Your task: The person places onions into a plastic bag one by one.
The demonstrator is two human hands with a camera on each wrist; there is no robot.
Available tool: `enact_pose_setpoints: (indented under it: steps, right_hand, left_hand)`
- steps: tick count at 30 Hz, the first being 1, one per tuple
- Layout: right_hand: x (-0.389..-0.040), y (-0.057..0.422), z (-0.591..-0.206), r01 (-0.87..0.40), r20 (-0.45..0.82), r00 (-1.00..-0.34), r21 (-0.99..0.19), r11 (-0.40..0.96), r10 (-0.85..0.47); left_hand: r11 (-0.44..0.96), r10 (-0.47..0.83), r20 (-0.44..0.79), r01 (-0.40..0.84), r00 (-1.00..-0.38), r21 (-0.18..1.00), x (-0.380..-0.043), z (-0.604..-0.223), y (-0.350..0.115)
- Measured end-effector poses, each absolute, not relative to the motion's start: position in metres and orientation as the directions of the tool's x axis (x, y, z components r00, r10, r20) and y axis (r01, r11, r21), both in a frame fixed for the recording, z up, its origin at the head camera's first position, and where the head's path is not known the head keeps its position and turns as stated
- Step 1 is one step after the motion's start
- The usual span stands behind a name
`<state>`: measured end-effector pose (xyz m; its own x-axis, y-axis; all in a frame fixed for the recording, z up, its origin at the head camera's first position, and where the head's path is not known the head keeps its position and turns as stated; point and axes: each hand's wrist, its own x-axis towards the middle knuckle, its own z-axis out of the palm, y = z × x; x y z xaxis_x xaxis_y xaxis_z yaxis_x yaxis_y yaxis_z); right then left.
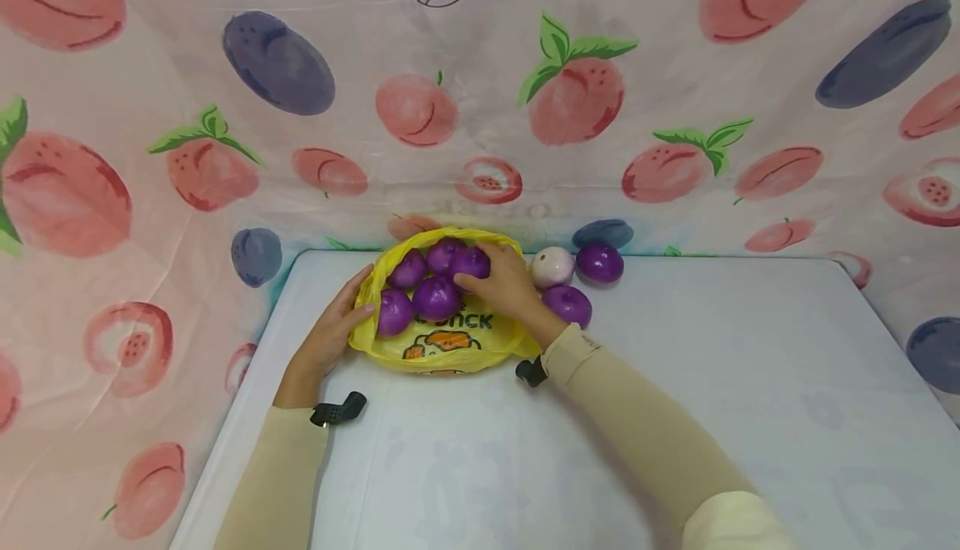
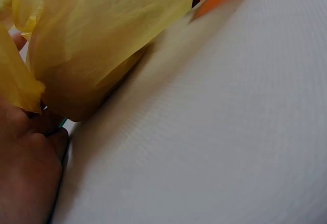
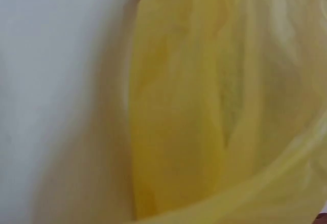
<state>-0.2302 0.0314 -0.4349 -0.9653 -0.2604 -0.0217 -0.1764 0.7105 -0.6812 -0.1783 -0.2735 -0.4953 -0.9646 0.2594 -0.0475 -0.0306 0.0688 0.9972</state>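
A yellow plastic bag (image 1: 480, 358) with printed lettering lies on the table, its mouth spread open. Several purple onions (image 1: 437, 298) sit inside it. My left hand (image 1: 335, 329) holds the bag's left rim, thumb over the edge; in the left wrist view, the yellow plastic (image 2: 102, 45) bunches beside that hand (image 2: 30, 168). Reaching over the right rim, my right hand (image 1: 508, 282) grips a purple onion (image 1: 471, 263) among the others, thumb on its near side. Yellow plastic (image 3: 179, 106) fills much of the right wrist view, which hides the right fingers.
Just right of the bag are a white onion (image 1: 552, 267) and two purple onions, one behind (image 1: 600, 264) and one nearer (image 1: 567, 307), close to my right wrist. The white table (image 1: 675, 350) ends at a fruit-print cloth (image 1: 480, 117) behind.
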Motion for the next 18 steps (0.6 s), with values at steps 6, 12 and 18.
enact_pose_setpoints:
  steps: [6, 12, 18]
  right_hand:
    - [-0.2284, 0.0272, -0.4335, -0.148, -0.037, -0.971, -0.678, 0.72, -0.234]
    - [-0.2286, 0.0257, -0.4357, -0.134, -0.05, -0.973, -0.674, 0.727, -0.225]
    - [-0.2294, 0.0267, -0.4407, -0.119, -0.071, -0.973, -0.665, 0.737, -0.221]
  left_hand:
    - [0.06, 0.262, -0.044, -0.029, -0.964, 0.998, -0.1775, -0.4959, -0.2742]
    - [0.054, 0.266, -0.044, -0.031, -0.963, 0.998, -0.1771, -0.4958, -0.274]
    - [0.047, 0.273, -0.039, -0.027, -0.961, 0.999, -0.1771, -0.4955, -0.2739]
